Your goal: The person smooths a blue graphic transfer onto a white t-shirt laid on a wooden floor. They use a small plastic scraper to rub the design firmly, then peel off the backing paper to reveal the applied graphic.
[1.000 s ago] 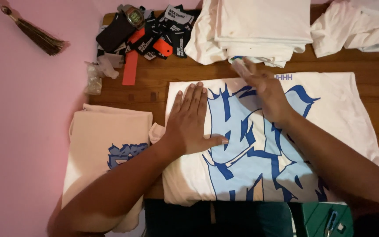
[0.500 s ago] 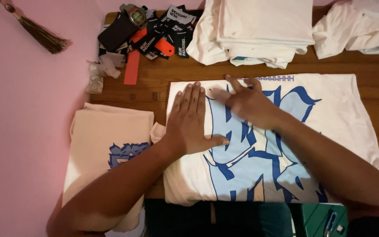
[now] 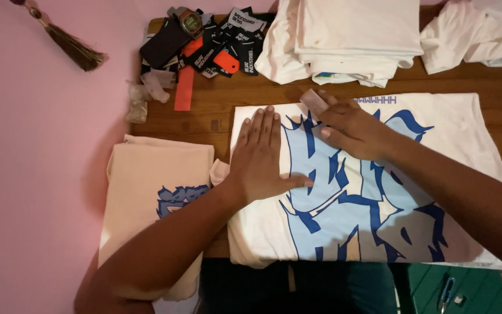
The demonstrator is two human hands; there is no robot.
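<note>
Both palms open, gripping nothing: left hand (image 3: 262, 156) pins the white printed shirt (image 3: 437, 145) flat, right hand (image 3: 350, 125) just beside it, seemingly smoothing.

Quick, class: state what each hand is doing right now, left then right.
Left hand: open, palm flat on the white printed shirt, holding nothing.
Right hand: open, fingers pressing on the shirt's blue print, holding nothing.

The white shirt (image 3: 448, 139) is showing jagged lettering in light blue outlined in dark blue. The cream shirt (image 3: 152, 174) is carrying a small dark blue print. Black and orange tags (image 3: 222, 46) are lying on the brown tabletop (image 3: 216, 110) beside a pink wall (image 3: 36, 174).
</note>
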